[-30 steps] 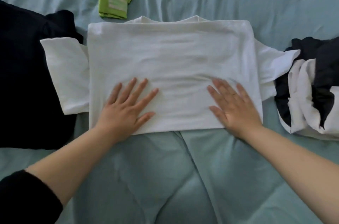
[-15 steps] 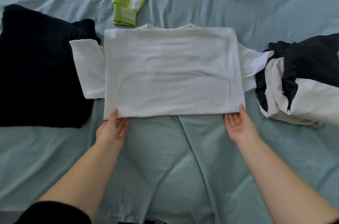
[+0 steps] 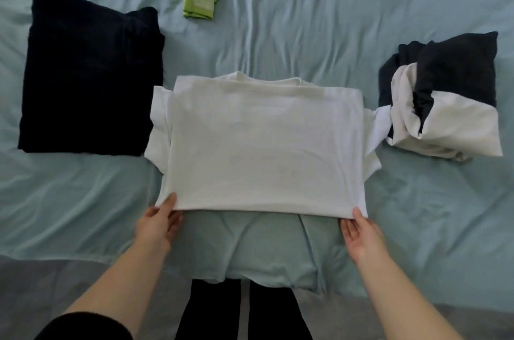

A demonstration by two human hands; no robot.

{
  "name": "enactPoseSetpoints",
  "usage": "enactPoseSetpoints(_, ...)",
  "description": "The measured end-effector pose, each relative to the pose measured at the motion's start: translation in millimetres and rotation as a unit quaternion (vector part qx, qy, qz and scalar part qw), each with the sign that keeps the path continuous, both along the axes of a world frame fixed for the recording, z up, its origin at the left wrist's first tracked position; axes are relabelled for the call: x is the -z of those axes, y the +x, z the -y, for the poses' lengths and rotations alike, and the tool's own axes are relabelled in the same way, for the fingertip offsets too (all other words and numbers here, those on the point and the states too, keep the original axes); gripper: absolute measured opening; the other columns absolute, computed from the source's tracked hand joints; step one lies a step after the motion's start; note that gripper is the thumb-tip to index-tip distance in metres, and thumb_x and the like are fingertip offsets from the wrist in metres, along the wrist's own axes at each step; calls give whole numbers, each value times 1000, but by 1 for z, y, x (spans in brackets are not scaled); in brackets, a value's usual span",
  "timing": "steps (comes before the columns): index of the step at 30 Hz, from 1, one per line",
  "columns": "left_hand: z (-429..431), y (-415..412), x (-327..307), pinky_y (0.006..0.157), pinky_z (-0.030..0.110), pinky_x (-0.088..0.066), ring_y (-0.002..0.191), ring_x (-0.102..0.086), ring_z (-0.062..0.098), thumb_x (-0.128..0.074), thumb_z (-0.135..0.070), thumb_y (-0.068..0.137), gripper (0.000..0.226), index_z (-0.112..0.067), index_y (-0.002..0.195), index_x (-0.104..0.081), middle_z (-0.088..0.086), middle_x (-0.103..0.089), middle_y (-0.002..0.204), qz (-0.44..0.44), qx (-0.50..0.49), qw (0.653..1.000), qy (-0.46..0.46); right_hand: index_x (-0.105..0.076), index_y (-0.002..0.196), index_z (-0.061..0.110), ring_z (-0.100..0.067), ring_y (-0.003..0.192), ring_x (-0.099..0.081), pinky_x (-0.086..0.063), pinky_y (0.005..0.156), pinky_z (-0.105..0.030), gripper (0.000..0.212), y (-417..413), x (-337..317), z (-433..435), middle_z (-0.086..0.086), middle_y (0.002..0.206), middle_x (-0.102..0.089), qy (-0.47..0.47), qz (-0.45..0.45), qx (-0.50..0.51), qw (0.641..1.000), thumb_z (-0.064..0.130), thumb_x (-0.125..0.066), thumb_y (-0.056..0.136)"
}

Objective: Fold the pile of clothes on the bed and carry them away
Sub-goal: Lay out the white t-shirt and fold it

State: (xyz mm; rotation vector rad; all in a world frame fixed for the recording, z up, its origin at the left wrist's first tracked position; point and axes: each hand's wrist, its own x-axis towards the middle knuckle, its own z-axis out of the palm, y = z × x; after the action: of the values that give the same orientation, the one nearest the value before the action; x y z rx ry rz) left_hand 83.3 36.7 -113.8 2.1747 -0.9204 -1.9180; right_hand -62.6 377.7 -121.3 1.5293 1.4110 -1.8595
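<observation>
The left hand (image 3: 157, 224) and right hand (image 3: 361, 236) are each pinching a near corner of the shirt (image 3: 264, 150), which is lying half-folded on the bed (image 3: 292, 39). Folding is underway; the next move is likely calling for bringing the sleeves (image 3: 158, 128) inward evenly.

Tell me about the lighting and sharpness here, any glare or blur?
Head view: soft, even light, no glare, little blur; the white folded T-shirt looks washed out; the black folded garment loses detail in darkness; a shadow falls on the pale blue bedsheet under the shirt's near edge.
</observation>
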Motion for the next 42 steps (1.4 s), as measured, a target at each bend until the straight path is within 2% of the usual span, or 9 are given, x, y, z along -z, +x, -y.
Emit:
enactPoseSetpoints(8,-38,31,-3,63,34,-50,81,-61,33,-72,-22,85,26,-9,89,-51,13,-59,87,215,222,942,-134,-54,91,7,-25,71,-67,-51,68,-34,15,32,-4,-18,-17,86,-65,292,-9,-207,934,5,-67,85)
enactPoseSetpoints(12,-84,5,-17,85,41,-42,101,-57,34,-71,-25,79,27,-17,100,-57,6,-58,101,151,550,741,-355,-60,118,7,-37,111,-56,-41,92,-43,42,43,-13,8,-16,119,-61,488,-186,-547,654,12,-70,78)
enactPoseSetpoints(15,-123,-15,-1,115,52,-7,148,-9,30,-61,-48,82,84,-36,152,-15,1,-11,161,59,790,497,-355,-11,153,33,-15,149,-5,2,116,-42,67,55,2,26,6,162,-3,430,-206,-752,455,43,-45,96)
enactPoseSetpoints(19,-121,-7,20,106,60,24,132,45,31,-53,-62,82,108,-42,136,39,-2,51,142,82,909,314,-261,30,142,36,-11,139,33,22,111,-49,71,69,16,-11,13,148,40,400,-116,-838,353,60,-18,96)
enactPoseSetpoints(22,-130,-13,11,109,57,22,138,38,30,-46,-58,85,96,-39,145,27,-1,41,151,110,897,343,-257,-14,152,36,-9,148,6,5,117,-42,63,63,7,-20,12,160,5,356,-156,-816,427,52,-39,96)
enactPoseSetpoints(25,-154,-43,-5,118,44,6,149,12,24,-38,-46,94,73,-28,154,-1,3,9,163,97,865,390,-302,-70,88,30,-14,102,-63,-44,88,-26,9,35,-14,-17,11,105,-71,354,-206,-562,719,36,-64,88)
enactPoseSetpoints(28,-176,-112,-17,117,37,-13,147,-12,19,-42,-42,97,64,-27,153,-15,-2,-11,162,14,840,442,-316,-64,78,26,-17,83,-65,-42,63,-10,9,-7,-20,-31,14,77,-65,312,-115,-305,892,27,-67,86)
enactPoseSetpoints(32,-204,-226,-18,110,40,-33,136,-37,24,-52,-39,95,59,-22,148,-31,-1,-29,155,-67,826,439,-348,-70,88,5,-28,87,-67,-54,80,-37,21,-55,-1,-50,-12,92,-70,178,-6,-200,963,25,-73,83)
enactPoseSetpoints(42,-246,-367,6,76,38,-55,80,-61,22,-80,-32,75,38,-10,97,-59,6,-61,91,-64,855,465,-221,-58,62,7,-10,33,-43,-35,39,-19,27,-80,10,-54,-11,57,-62,104,-44,-274,955,18,-70,83)
